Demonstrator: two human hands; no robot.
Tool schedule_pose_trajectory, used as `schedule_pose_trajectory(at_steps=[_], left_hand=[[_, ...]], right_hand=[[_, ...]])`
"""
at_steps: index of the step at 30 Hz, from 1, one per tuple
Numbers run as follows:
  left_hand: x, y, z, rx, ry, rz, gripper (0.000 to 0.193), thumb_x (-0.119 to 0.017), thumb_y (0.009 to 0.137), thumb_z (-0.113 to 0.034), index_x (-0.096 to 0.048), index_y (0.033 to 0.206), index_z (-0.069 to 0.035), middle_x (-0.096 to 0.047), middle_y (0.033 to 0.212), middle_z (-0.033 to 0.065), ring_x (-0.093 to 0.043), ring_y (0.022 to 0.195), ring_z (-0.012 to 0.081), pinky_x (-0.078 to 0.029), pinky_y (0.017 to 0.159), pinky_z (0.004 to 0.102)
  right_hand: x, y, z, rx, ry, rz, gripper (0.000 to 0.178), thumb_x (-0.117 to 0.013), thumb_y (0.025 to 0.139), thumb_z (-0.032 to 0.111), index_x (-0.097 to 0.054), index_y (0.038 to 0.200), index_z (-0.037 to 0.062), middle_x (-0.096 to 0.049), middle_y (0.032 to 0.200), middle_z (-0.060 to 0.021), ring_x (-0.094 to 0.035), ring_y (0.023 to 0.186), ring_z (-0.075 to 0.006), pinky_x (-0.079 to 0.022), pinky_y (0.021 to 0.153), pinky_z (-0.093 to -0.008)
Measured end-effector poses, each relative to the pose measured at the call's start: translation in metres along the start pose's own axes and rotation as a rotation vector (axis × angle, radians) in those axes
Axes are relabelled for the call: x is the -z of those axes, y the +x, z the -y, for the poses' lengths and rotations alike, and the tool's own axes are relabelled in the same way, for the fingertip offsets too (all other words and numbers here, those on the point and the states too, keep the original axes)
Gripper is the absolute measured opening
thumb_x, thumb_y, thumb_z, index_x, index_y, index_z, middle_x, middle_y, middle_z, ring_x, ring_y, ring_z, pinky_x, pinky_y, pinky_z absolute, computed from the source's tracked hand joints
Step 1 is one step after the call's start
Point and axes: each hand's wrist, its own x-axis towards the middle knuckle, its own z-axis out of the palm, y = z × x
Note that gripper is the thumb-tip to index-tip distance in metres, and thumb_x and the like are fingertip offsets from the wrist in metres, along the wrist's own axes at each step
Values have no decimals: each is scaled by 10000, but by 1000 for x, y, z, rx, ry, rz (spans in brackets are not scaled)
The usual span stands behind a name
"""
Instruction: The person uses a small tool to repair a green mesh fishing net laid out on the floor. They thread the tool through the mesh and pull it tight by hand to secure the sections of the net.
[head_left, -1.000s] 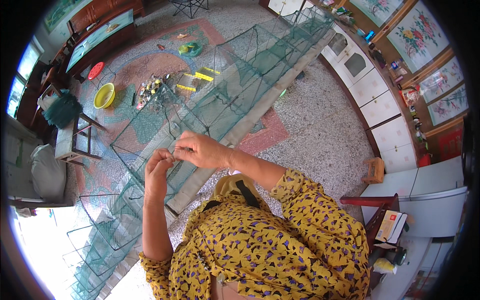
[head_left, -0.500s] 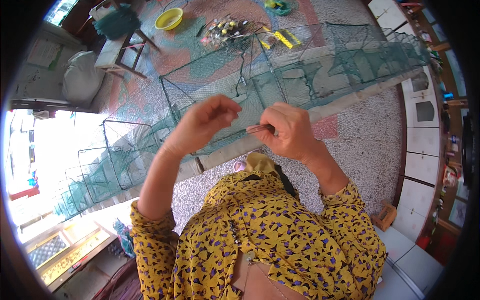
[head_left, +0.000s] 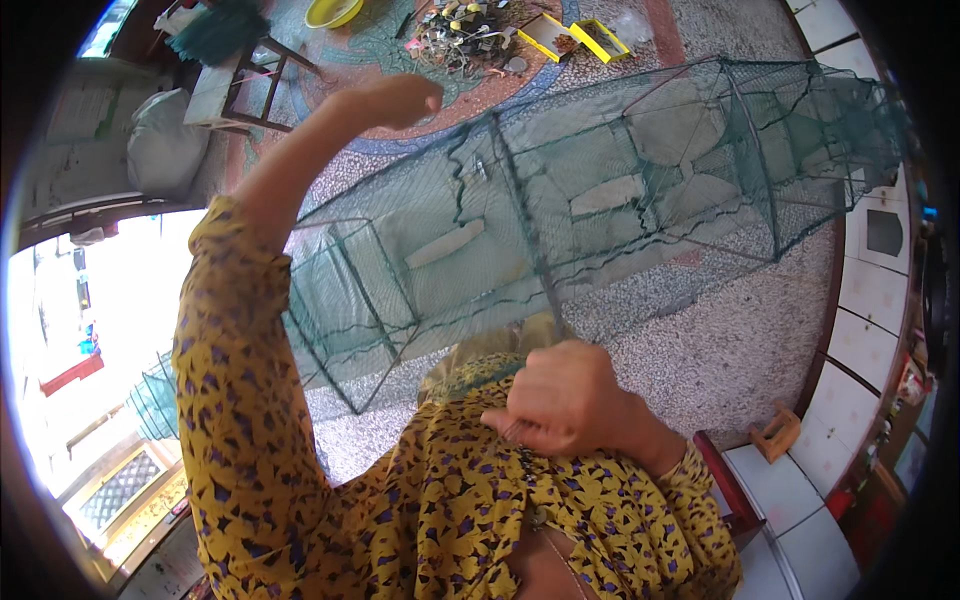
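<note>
A long folding net trap (head_left: pixel 520 190) of green mesh on dark rectangular frames stretches across the floor in front of me. My right hand (head_left: pixel 565 395) is a fist close to my body, beside the near end of one frame bar (head_left: pixel 540 265); I cannot tell whether it touches the bar. Thin brownish strips (head_left: pixel 512 430) stick out from between its fingers. Raised out to the far left, my left hand (head_left: pixel 395 100) is over the floor past the net's far edge. Its fingers are curled together, and anything in them is too small to make out.
Beyond the net lie a pile of small metal and yellow pieces (head_left: pixel 465 40) and two yellow boxes (head_left: pixel 575 40). A yellow basin (head_left: pixel 333 12), a wooden stool (head_left: pixel 235 95) and a white sack (head_left: pixel 168 140) stand far left. White cabinets (head_left: pixel 870 300) line the right; a wooden block (head_left: pixel 775 433) is nearer.
My left hand has swung up and away to the far left. My right hand has come down toward my body, still closed on the strips. The net section has shifted nearer and spread wider.
</note>
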Motion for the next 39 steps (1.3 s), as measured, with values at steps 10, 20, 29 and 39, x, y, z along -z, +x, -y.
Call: schedule_pose_trajectory(at_steps=[10,20,29,39], left_hand=[[-193,97,85,-348,-199,37,427,-544,866,-166,-475,1282,-101,-474,1258,131,-473,1168,302,-391,968,439],[-340,142,175,-348,-255,-160,408,-428,956,-255,-455,1332,-97,-467,1285,162,-473,1167,325,-379,973,425],[-294,117,135,-425,181,-274,321,-429,962,-198,-479,1259,-87,-546,1150,155,-531,1065,334,-421,891,449],[-110,51,39,72,-169,8,220,-422,953,-181,-500,1138,-91,-624,1038,139,-591,1021,319,-451,864,454]], right_hand=[[-14,-5,8,-20,98,69,159,-666,707,175,-512,706,135,-433,650,16,-517,629,-147,-413,523,-283],[-11,2,9,6,117,44,232,-712,732,197,-501,657,137,-415,630,18,-495,595,-124,-375,490,-264],[-16,1,3,25,109,50,151,-645,739,185,-509,695,136,-427,645,14,-516,634,-148,-406,534,-284],[-16,3,-1,56,91,54,196,-661,798,223,-523,698,125,-474,647,3,-532,620,-161,-419,533,-297]])
